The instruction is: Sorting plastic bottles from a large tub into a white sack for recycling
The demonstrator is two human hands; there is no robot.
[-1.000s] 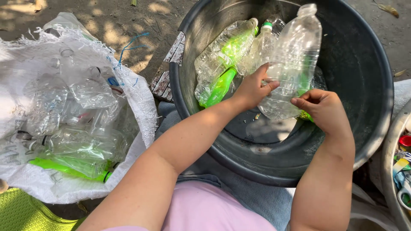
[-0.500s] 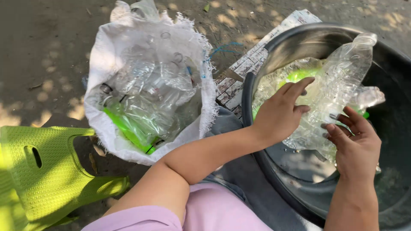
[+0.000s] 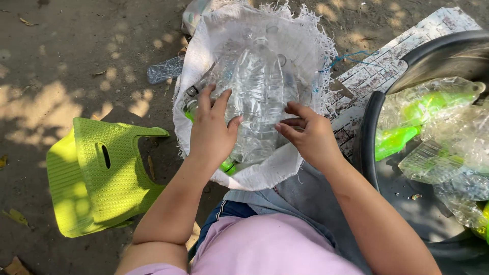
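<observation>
The left hand (image 3: 211, 130) lies flat against the left flank of a large clear plastic bottle (image 3: 257, 102), fingers spread and extended away from the body, thumb pressed to the bottle wall. The right hand (image 3: 308, 135) sits at the bottle's lower right flank, fingers curled inward and lightly touching the plastic; it does not fully enclose it. The bottle rests in the mouth of a white woven sack (image 3: 305, 56), between the two hands, with its long axis running away from the person, cap end far. Both hands are about equally near. Other crushed clear bottles crowd the sack beneath and to the left; the frayed sack rim bounds the bottle on all sides, with open room only upward. A green plastic stool (image 3: 102, 178) stands on bare ground to the left. A dark tub (image 3: 372, 127) holding flattened clear and green bottles sits just right of the sack.
</observation>
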